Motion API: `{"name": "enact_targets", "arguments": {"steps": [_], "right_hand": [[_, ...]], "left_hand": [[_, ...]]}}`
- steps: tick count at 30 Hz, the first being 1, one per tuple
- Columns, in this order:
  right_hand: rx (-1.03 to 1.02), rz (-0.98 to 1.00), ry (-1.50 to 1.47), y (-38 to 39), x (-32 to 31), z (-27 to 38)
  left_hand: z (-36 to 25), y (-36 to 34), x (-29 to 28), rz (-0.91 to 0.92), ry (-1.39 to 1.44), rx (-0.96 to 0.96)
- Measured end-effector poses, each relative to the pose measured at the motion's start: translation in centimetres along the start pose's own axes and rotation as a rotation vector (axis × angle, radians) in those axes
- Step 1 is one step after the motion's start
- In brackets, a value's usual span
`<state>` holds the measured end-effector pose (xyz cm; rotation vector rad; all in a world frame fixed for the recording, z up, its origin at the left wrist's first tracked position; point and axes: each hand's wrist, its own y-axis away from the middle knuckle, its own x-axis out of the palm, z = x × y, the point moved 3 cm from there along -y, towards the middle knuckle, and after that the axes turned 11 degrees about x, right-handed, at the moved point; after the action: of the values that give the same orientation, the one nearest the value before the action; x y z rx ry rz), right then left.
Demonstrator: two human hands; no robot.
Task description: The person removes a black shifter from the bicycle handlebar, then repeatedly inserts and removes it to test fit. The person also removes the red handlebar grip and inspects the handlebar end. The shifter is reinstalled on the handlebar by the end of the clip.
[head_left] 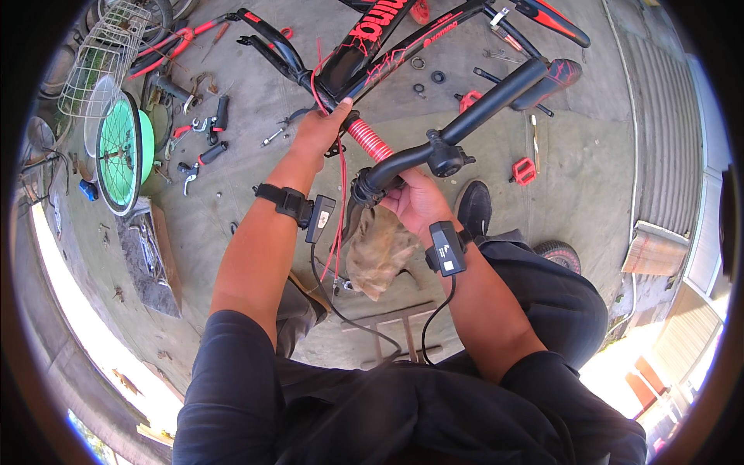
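A black and red bicycle frame lies across the top middle. My left hand is closed round its front end, with the thumb on top. From there a red tube with pale rings runs toward a black handlebar. My right hand grips the handlebar from below, near its clamp; some of its fingers are hidden. A small black bell-like fitting sits on the bar. Thin red cables hang down beside my left hand.
Brake levers with grips, red pedals and black rings lie on the ground. At left stand a wheel with a green basin and a wire basket. A brown cloth lies below the handlebar, near my shoe.
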<state>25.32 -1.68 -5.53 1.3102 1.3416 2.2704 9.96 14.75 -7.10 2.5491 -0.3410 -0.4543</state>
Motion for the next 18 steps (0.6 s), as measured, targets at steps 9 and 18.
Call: {"name": "enact_targets", "arguments": {"steps": [9,18], "right_hand": [[-0.162,-0.099,0.139,1.4,-0.6,-1.2],[-0.080,-0.108,-0.045,1.1,-3.0,-2.4]], "left_hand": [[0.2,-1.8,0.4,0.010,0.241,-0.081],[0.5,-2.3,-0.2,0.070,0.245,-0.029]]}}
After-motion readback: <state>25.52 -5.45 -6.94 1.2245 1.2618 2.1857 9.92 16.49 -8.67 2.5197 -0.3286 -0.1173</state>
